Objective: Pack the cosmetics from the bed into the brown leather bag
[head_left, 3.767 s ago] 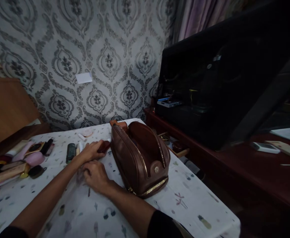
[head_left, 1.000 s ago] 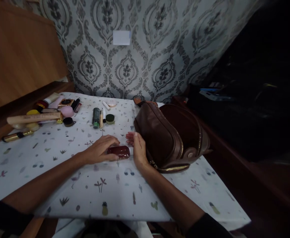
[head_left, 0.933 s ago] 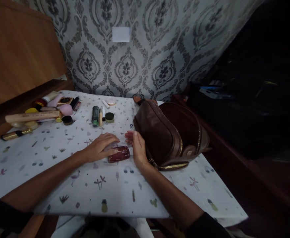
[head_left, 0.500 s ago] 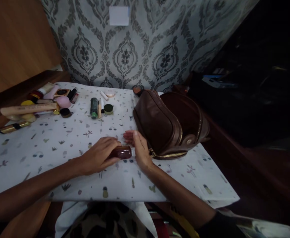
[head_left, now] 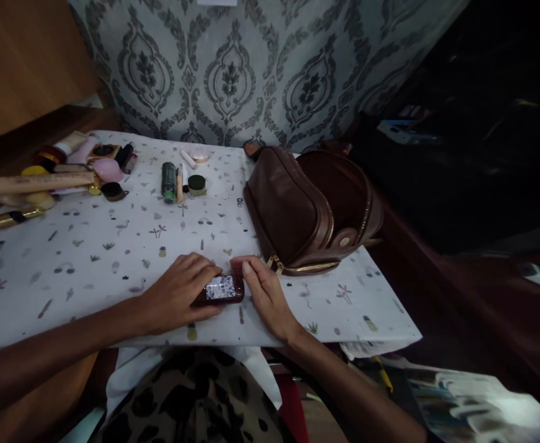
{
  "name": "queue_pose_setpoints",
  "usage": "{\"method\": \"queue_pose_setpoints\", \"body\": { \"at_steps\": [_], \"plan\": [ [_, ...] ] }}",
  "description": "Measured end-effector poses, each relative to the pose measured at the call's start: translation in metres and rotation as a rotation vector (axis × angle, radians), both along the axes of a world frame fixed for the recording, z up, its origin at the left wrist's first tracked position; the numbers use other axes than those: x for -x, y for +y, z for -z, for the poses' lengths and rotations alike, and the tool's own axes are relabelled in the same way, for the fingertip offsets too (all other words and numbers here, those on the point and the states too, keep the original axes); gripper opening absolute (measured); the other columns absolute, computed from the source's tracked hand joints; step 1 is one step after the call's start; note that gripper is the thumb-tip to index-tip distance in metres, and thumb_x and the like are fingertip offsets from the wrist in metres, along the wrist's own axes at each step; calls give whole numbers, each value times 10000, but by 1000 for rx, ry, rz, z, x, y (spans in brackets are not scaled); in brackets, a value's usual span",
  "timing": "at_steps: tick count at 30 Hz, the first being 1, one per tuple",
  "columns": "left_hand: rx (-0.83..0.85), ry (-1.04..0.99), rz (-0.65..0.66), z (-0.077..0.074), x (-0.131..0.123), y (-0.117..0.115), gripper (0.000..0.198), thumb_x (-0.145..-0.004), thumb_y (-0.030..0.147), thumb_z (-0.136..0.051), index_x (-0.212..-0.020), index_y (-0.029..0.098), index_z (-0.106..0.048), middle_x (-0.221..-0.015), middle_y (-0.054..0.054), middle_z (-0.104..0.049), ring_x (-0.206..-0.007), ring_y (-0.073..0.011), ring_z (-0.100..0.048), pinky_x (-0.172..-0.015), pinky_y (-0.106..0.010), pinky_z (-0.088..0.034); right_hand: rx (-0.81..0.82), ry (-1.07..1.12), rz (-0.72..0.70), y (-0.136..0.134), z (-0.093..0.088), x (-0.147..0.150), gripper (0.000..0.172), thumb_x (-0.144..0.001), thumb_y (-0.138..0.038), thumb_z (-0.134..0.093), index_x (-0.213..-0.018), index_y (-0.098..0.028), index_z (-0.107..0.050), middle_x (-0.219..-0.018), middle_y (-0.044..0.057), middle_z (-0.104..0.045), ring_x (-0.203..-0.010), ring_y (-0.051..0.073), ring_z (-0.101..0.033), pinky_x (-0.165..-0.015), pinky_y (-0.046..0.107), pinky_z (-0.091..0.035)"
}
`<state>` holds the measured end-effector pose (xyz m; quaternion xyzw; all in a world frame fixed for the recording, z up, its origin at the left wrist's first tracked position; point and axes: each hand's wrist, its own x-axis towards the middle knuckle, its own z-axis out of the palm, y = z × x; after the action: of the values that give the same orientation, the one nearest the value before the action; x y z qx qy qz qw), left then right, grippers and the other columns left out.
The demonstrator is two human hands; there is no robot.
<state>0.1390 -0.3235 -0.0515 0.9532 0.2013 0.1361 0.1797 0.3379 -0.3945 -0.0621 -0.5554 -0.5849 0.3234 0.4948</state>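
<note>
My left hand (head_left: 180, 297) is wrapped around a small dark red case (head_left: 220, 289) that lies near the front edge of the table (head_left: 89, 258). A shiny patch on the case's top faces up. My right hand (head_left: 265, 295) rests beside the case's right end, fingers together and touching it. Just behind my right hand stands an open brown leather bag (head_left: 309, 209) with gold zippers, its mouth facing up and to the right.
Cosmetics lie at the table's back left: a long beige tube (head_left: 36, 183), a pink sponge (head_left: 106, 169), a gold tube (head_left: 6, 220), a green bottle (head_left: 169, 181), a small dark jar (head_left: 196, 184). Patterned wallpaper is behind; dark furniture (head_left: 459, 154) stands right.
Both hands have drawn the red case toward the table's front edge, away from the bag. The case has turned so its shiny top shows. The camera has tilted down.
</note>
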Motion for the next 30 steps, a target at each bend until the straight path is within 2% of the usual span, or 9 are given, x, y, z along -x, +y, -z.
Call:
{"method": "queue_pose_setpoints", "body": {
  "at_steps": [4, 10, 13, 18, 22, 26, 30],
  "plan": [
    [-12, -4, -8, 5, -3, 3, 406, -920, 479, -566, -1194, 186, -499, -1096, -84, -590, -998, -260, -511, -857, -415, -438, 27, 108, 22, 1, 1, 2, 332, -981, -442, -442, -961, -196, -664, -870, 26, -668, -890, 181, -621, -812, 293, -462],
    [32, -71, -35, 4, -10, 17, 373, -931, 409, -558, -1224, 197, -468, -1101, -74, -587, -984, -241, -534, -857, -391, -463, 85, 626, 149, 24, 7, 5, 312, -858, -484, -593, -842, -202, -725, -882, 38, -722, -905, 200, -643, -900, 344, -467],
    [75, -90, -79, 6, -12, 24, 338, -903, 342, -584, -1193, 207, -473, -1112, -67, -580, -1004, -238, -554, -857, -373, -478, 103, 781, 179, 37, 7, 8, 244, -781, -434, -663, -786, -202, -739, -867, 35, -729, -904, 198, -646, -914, 340, -462],
    [182, -150, -182, 9, -12, 31, 390, -864, 299, -608, -1211, 216, -451, -1147, -66, -587, -1058, -243, -577, -895, -367, -485, 131, 890, 185, 55, 5, 16, 176, -696, -372, -719, -737, -202, -741, -843, 22, -708, -905, 190, -625, -880, 316, -467],
    [309, -217, -224, 6, -9, 35, 434, -848, 355, -645, -1216, 226, -454, -1177, -61, -602, -1069, -242, -593, -901, -355, -485, 181, 925, 152, 70, 6, 19, 204, -654, -360, -761, -774, -200, -725, -873, 33, -712, -911, 201, -631, -818, 311, -481],
    [428, -290, -303, 5, -7, 39, 484, -812, 412, -693, -1201, 220, -480, -1177, -66, -611, -1061, -253, -592, -903, -379, -477, 198, 925, 128, 89, 8, 21, 201, -616, -268, -766, -800, -202, -715, -847, 22, -714, -868, 185, -636, -751, 285, -486],
    [546, -408, -288, 9, -6, 44, 491, -843, 399, -662, -1259, 210, -483, -1244, -90, -595, -1142, -271, -572, -979, -412, -458, 202, 984, 114, 107, 9, 23, 193, -607, -203, -744, -796, -202, -704, -815, 16, -711, -843, 186, -647, -721, 290, -497]
  ]
}}
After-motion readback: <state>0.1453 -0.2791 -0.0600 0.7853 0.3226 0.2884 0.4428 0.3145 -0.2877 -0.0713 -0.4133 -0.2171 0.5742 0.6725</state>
